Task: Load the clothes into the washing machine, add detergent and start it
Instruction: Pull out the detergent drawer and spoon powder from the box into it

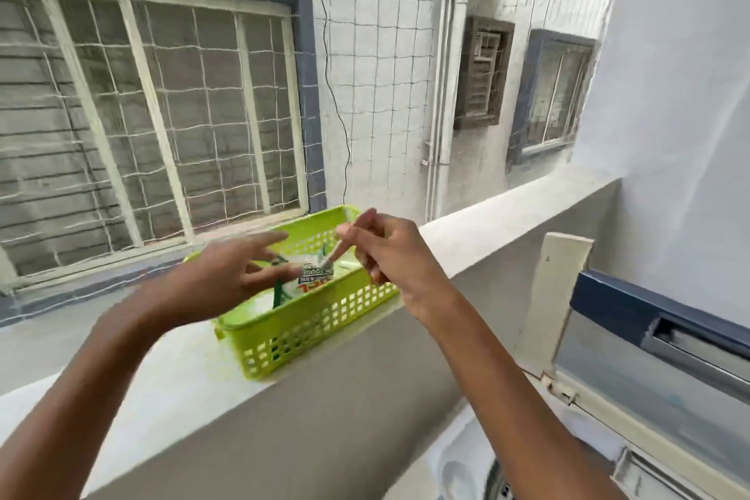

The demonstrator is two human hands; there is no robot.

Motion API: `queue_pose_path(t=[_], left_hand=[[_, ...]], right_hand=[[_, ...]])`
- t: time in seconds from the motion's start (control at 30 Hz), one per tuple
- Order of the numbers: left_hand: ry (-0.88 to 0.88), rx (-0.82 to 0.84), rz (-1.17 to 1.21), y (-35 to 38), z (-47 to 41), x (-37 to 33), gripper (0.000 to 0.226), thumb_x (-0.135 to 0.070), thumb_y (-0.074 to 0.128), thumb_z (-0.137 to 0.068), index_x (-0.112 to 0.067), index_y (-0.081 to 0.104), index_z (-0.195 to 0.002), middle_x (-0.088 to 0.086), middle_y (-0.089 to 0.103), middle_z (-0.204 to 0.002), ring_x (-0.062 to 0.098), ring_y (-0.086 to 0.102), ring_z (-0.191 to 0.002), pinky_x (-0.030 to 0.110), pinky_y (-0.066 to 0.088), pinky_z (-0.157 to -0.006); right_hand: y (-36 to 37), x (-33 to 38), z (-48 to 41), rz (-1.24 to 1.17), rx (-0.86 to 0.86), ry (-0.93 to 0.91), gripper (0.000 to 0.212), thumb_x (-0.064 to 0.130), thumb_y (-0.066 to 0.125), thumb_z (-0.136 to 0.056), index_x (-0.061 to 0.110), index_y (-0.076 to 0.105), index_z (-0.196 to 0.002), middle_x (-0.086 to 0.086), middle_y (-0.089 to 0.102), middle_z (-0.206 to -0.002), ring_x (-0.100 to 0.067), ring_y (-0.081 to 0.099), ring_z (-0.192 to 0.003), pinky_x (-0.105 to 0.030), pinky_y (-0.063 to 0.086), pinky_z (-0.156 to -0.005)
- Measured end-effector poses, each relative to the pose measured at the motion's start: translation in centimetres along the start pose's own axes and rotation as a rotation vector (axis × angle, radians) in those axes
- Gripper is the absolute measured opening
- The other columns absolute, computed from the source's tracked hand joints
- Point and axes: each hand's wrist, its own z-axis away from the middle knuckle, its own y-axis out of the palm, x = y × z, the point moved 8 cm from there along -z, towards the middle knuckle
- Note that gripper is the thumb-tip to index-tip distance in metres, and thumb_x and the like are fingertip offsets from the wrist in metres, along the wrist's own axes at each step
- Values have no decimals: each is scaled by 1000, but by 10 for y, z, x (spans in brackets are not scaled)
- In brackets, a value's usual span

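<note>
Right hand point(389, 252) pinches detergent sachet point(317, 273) by its top corner, sachet hanging at its 8 o'clock over green basket point(308, 333). Left hand point(227, 276) fingers spread, released, sachet at its 3 o'clock.

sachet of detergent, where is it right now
In the head view the sachet hangs mid-frame over the green basket on the ledge, pinched at its top by the right hand, with the left hand close on its left.
</note>
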Motion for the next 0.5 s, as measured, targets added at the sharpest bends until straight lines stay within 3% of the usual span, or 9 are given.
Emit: queue_pose_path(t=[0.1,0.2,0.27,0.33,0.4,0.5], left_hand=[[-74,73,-28,15,9,7,142,-103,27,-21,-35,19,-146,-2,57,-132,13,58,-115,23,42,-86],[-115,46,-23,18,6,16,108,-84,43,-57,-34,12,-148,-1,62,-126,18,57,-114,28,44,-88],[-138,31,-59,22,3,18,86,-60,49,-78,-31,10,-149,5,66,-117,22,59,-104,23,41,-71],[-144,38,-93,25,1,17,79,-51,49,-86,-30,6,-149,11,67,-105,28,58,-106,15,32,-54],[-158,55,-98,28,1,20,78,-52,48,-87,-32,4,-149,11,66,-93,29,56,-108,14,27,-49],[-166,59,-82,29,0,24,78,-53,49,-86,-36,3,-148,19,61,-114,30,55,-110,16,28,-52]], right_hand=[[11,22,-8,83,-3,-164,19,12,58,-90,-3,57,-79,7,52,-42,-2,34,-36,-14,28,-35],[23,42,-16,243,22,-305,26,15,60,-90,-5,57,-73,3,52,-43,-3,38,-38,-16,33,-38],[35,45,-21,385,65,-354,28,19,61,-88,-2,56,-70,-15,60,-55,-12,44,-49,-30,40,-45],[42,41,-25,482,63,-358,30,23,59,-89,-3,56,-74,-19,60,-62,-19,49,-58,-39,47,-57],[43,33,-30,514,30,-314,30,23,53,-93,-4,56,-81,-8,58,-59,-18,53,-58,-38,49,-62],[35,13,-39,425,-32,-162,23,21,48,-95,3,54,-82,-3,53,-58,-10,52,-48,-31,46,-51]])
